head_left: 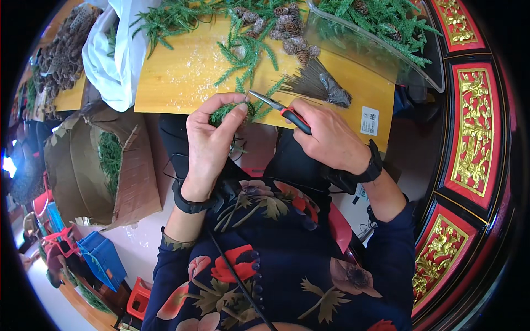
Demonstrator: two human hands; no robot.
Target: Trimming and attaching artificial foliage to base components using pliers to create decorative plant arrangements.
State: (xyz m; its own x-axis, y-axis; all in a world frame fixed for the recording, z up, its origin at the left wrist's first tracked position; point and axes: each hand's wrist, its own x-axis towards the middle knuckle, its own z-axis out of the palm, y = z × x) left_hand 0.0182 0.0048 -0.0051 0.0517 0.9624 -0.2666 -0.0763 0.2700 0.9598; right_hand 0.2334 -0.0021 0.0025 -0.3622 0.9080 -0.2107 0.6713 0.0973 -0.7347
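Thumb and index finger of my left hand (212, 132) pinch a green artificial pine sprig (222, 113) just off the near edge of the yellow tabletop (176, 77). My right hand (331, 138) is closed around long-nose pliers (270, 101) with black and red handles. Their tip points left, close to my left fingertips; whether it grips a wire there is too small to tell. A fanned bundle of thin dark wires (312, 83), bound at one end, lies beyond my right hand. Past the pliers are loose pine sprigs (243, 58) and several brown pine cones (290, 27).
At the back right stands a clear plastic bin (364, 47) of pine greenery. A white plastic bag (113, 66) hangs at the table's left. Below it is an open cardboard box (77, 171), with a blue crate (102, 259) farther down. Red and gold carved panels (473, 132) line the right.
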